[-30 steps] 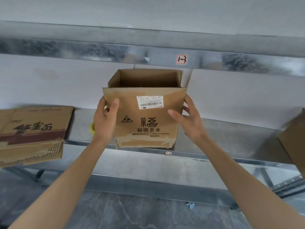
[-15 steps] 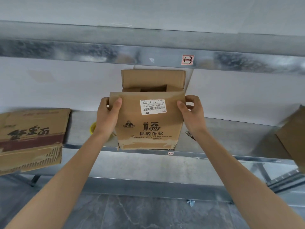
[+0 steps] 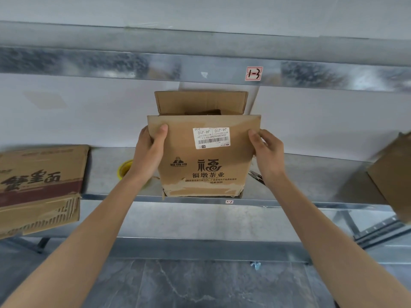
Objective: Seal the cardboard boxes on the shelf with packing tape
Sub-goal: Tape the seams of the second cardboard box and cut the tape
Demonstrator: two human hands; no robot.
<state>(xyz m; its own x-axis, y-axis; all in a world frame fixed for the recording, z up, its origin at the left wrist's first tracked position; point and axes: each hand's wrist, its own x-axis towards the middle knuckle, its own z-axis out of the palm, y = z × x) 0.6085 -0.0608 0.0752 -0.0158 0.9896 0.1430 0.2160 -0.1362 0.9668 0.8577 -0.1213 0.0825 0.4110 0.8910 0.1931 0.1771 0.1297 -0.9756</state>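
A small brown cardboard box [image 3: 203,165] with a white barcode label stands at the front edge of the metal shelf [image 3: 311,174]. Its near flap is folded toward me and its far flap [image 3: 200,102] stands upright. My left hand [image 3: 149,152] grips the box's left upper edge, thumb on the front face. My right hand [image 3: 268,152] grips the right upper edge the same way. A yellow roll of packing tape [image 3: 124,170] lies on the shelf behind my left wrist, mostly hidden.
A larger printed cardboard box [image 3: 40,185] overhangs the shelf at the left. Another brown box [image 3: 393,174] sits at the right edge. Small scissors [image 3: 255,176] lie on the shelf by my right wrist. A metal beam [image 3: 200,67] runs overhead.
The box's top flaps have been folded: the wide opening seen a second ago is now mostly covered. Both hands slid up to the box's top corners.
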